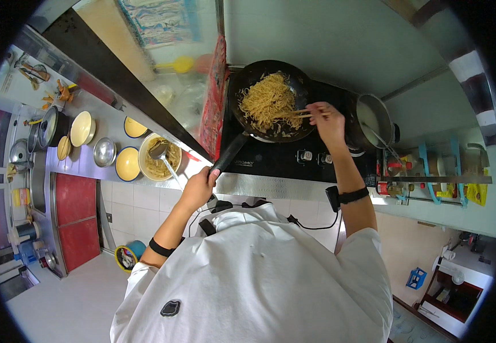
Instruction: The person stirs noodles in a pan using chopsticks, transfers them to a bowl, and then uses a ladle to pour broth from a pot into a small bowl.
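Note:
My left hand (199,187) grips the black handle (229,155) of a dark wok (269,65) on the black stovetop (269,165). A heap of yellow-brown noodles (269,100) fills much of the wok, with paler shreds mixed in along its lower side. Over the wok's right rim, my right hand (329,124) holds a pair of wooden chopsticks (301,114). Their tips reach into the right part of the noodles. Right of that hand stands a metal pot (376,105) holding pale liquid and a long-handled utensil (376,135).
A bowl of pale cooked strips (162,155) with a metal spoon (158,151) sits on the left counter, near yellow bowls (127,163) and a metal bowl (104,152). A red-covered panel (214,96) borders the stove's left. Bottles and packets (437,188) line the rack at right.

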`<state>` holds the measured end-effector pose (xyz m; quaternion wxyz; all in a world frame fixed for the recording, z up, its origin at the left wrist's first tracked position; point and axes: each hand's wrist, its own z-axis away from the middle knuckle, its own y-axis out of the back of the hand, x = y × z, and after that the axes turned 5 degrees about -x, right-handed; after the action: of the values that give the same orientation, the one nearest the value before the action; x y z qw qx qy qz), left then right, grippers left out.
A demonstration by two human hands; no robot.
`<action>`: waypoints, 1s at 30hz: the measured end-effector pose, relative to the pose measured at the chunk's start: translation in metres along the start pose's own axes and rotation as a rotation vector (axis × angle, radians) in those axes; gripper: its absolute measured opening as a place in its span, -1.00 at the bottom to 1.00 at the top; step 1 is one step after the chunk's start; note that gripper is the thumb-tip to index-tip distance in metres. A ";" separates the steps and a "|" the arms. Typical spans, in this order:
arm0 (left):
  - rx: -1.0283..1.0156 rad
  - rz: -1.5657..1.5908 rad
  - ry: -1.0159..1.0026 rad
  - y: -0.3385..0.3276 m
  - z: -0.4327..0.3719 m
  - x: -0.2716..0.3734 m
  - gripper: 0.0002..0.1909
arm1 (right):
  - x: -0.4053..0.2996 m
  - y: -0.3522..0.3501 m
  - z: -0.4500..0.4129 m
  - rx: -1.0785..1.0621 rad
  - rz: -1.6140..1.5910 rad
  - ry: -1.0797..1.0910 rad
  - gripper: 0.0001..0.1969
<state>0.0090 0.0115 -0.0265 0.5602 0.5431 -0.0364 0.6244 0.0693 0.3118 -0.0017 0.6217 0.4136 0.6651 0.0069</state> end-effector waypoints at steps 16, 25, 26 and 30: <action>0.018 0.007 -0.011 0.005 -0.003 0.002 -0.65 | -0.010 -0.041 -0.039 -0.016 -0.365 -0.184 -0.81; 0.050 -0.023 -0.046 0.008 0.002 -0.007 -0.65 | -0.011 -0.028 -0.037 0.096 0.007 -0.210 -0.74; 0.053 -0.027 -0.051 0.009 0.001 -0.008 -0.65 | -0.012 -0.028 -0.036 0.050 -0.056 -0.242 -0.74; 0.040 -0.035 -0.035 0.013 0.002 -0.008 -0.66 | -0.018 -0.019 -0.045 0.074 -0.121 -0.263 -0.75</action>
<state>-0.0011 -0.0005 -0.0241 0.5594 0.5657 -0.0240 0.6054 0.0195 0.3121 0.0129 0.6871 0.3928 0.6013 -0.1093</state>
